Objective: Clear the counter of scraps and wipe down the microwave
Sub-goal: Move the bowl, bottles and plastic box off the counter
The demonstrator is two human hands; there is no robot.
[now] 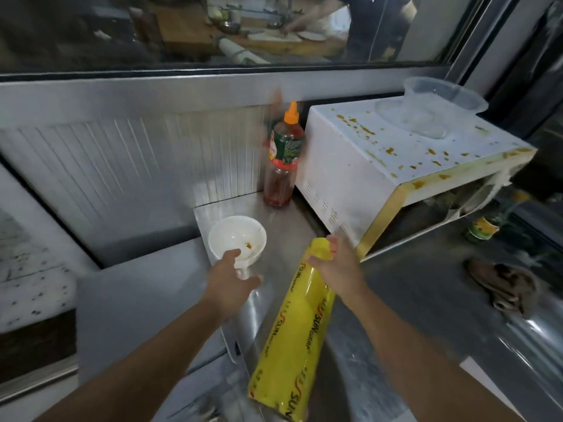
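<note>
I see the microwave (405,166) on the counter (411,287) ahead and to the right of both hands, its white top spotted with orange-brown stains and its front edge smeared yellow. My right hand (338,263) is just short of its near left corner, fingers curled round the top end of a yellow wrap roll (295,330) that slants down toward me. My left hand (234,278) is at the near rim of a white bowl (237,239), thumb and fingers closing on that rim; whether it truly grips I cannot tell, as the fingertips are smeared by motion. An orange scrap lies inside the bowl.

A sauce bottle (283,159) stands between the bowl and the microwave, against the back wall. A clear tub (441,99) sits on the microwave's top at the rear. A brown rag (502,284) lies crumpled on the counter, well right of my right hand.

The microwave's door and inside are dark and hard to read. The roll's lower end is cut off at the bottom edge. A green-and-yellow can (483,228) beyond the microwave is blurred.

Both forearms reach forward from the bottom corners, bare, the left angled right, the right angled left, hands apart.
</note>
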